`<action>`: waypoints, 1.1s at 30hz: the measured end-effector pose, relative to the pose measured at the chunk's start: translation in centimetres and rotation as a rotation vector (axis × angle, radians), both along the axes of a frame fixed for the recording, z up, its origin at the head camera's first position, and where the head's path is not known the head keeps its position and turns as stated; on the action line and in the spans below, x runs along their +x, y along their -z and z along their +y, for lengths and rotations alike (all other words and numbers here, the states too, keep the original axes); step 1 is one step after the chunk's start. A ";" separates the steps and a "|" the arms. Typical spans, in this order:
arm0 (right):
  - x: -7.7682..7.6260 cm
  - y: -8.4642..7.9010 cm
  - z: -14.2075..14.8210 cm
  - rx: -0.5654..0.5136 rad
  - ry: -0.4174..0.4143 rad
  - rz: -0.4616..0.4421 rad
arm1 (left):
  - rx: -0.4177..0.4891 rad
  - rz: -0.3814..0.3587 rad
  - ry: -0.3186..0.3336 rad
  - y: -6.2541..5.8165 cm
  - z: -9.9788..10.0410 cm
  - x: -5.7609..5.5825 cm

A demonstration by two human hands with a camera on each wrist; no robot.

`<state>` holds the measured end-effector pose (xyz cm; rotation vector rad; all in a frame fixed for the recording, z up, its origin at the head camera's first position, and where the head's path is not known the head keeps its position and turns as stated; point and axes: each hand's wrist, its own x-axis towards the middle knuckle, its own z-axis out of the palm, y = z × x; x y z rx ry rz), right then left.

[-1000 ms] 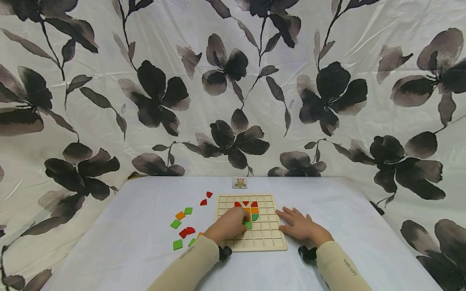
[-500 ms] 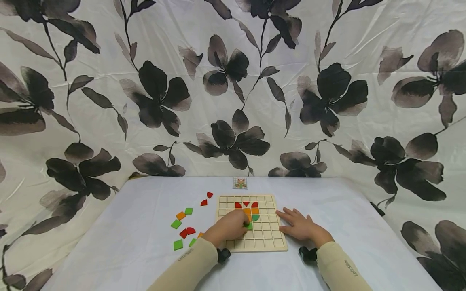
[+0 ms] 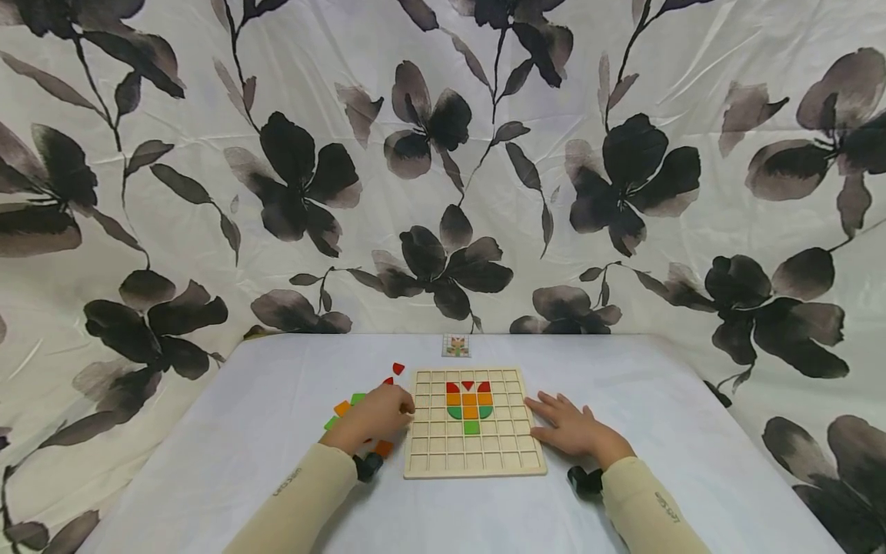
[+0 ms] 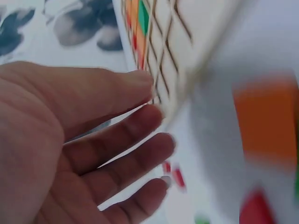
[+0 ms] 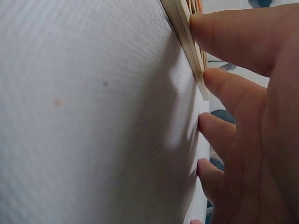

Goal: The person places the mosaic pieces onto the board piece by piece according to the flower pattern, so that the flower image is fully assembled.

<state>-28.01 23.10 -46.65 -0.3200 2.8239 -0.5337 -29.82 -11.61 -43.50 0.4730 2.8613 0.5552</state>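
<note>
Pale wood forms the gridded board [image 3: 510,454], lying flat on the white-covered worktop [image 3: 277,408] between the two hands. Coloured pieces sit in cells of its upper middle: a red triangle [image 3: 467,385] between two red quarter-rounds [image 3: 484,387], a row of three orange squares [image 3: 469,399] beneath, then another orange square with green quarter-rounds [image 3: 486,412] on either side, and a green square [image 3: 471,427] below that.

The left hand [image 3: 374,415] is just beside the board's left edge, fingers loosely bent and apart, thumb close to the forefinger; it looks empty. Whether it touches the board I cannot tell. Loose red, green and orange pieces [image 3: 342,408] lie around and under it, some partly hidden.

The right hand [image 3: 564,423] is spread wide, thumb and forefinger resting against the board's right edge. Beyond the board lies a small picture card [image 3: 456,346], in front of a flower-printed backdrop [image 3: 526,254].
</note>
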 end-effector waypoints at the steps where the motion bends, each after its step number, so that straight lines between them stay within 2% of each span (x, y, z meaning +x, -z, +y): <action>1: 0.0 0.0 0.0 0.003 0.001 -0.002 | -0.018 -0.001 -0.003 -0.2 -0.8 0.0; 5: -0.2 0.1 0.0 0.009 0.003 -0.003 | -0.087 -0.032 -0.027 -0.6 -3.5 0.3; 8: -0.3 0.2 0.2 0.016 -0.001 -0.001 | -0.105 -0.088 -0.054 -0.7 -4.9 0.7; 13: -0.4 0.4 0.3 0.023 -0.003 0.003 | -0.097 -0.133 -0.051 -0.3 -6.2 1.4; 15: -0.4 0.4 0.2 0.018 -0.001 0.003 | -0.089 -0.122 -0.048 0.0 -6.4 1.6; 22: -0.2 0.4 0.1 0.010 0.006 0.002 | -0.018 -0.101 -0.055 0.4 -6.3 1.5; 28: -0.3 0.4 0.1 0.008 0.004 0.007 | 0.048 -0.050 -0.061 0.3 -5.3 0.7; 33: -0.4 0.5 0.2 0.013 0.002 0.007 | 0.104 -0.020 -0.004 0.3 -3.5 -0.2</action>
